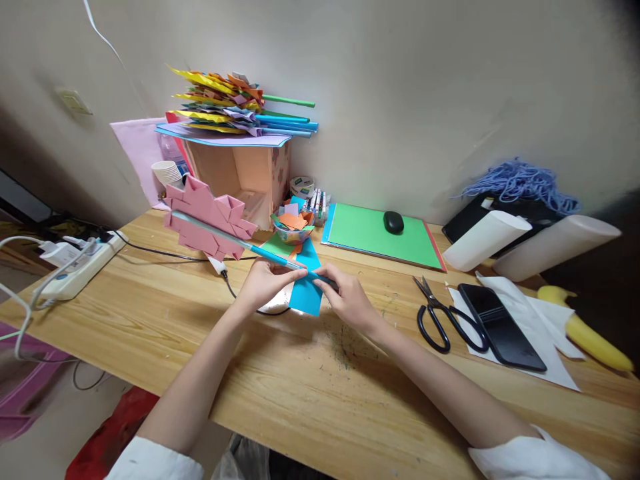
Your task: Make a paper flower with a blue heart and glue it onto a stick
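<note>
Both my hands meet over the middle of the wooden desk (300, 387). My left hand (265, 280) pinches a thin blue paper stick (270, 256) that carries a pink folded paper shape (205, 217) at its far left end. My right hand (347, 300) is closed on the stick's near end and on a blue paper square (306, 293) that wraps against it. The stick slants up to the left, off the desk.
A peach box (245, 177) topped with a pile of coloured folded papers stands at the wall. Nearby are a bowl of paper scraps (293, 227), a green sheet (380, 237), scissors (443, 317), a phone (500, 327), a banana (585, 333) and a power strip (80, 267).
</note>
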A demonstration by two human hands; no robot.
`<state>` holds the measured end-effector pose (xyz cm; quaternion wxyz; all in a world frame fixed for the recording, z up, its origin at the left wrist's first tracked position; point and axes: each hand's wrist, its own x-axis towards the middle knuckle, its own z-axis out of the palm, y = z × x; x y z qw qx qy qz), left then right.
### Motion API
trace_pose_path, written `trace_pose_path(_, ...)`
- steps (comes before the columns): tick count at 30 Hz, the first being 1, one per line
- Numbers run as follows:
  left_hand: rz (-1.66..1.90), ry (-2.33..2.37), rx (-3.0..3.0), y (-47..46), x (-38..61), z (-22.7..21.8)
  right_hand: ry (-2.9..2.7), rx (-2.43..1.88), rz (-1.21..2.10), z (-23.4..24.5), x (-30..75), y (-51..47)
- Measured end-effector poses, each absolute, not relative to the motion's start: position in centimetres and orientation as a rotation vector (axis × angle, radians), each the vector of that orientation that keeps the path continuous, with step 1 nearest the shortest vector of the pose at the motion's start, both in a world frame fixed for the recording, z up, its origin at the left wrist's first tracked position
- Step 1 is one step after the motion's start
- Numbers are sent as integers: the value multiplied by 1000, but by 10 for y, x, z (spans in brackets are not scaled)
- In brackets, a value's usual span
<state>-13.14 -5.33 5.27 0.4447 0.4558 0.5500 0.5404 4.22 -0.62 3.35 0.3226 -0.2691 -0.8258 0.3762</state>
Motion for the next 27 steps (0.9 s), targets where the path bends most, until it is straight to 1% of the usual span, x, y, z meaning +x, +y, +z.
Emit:
trace_pose_path(4, 1333, 1361, 1115, -55, -133, 55, -2232, -687, 959, 36, 43, -5)
trace_pose_path(11, 1309, 1317, 1163, -56, -136, 55, -2269, -674, 1027, 39, 44, -2)
trace_pose_path(14, 1309, 1334, 1179, -56, -136, 54, -2207, -707, 1135, 39, 43, -1)
trace_pose_path(21, 1299, 1375, 1115, -55, -133, 55, -1922, -648, 1510, 31, 39, 3)
trace_pose_path(24, 1301, 1361, 1124, -56, -133, 55, -1847, -643, 1538, 27, 38, 1)
trace_pose_path(27, 1293, 1378, 1122, -55, -132, 56, -1856, -672, 1491, 26, 37, -5)
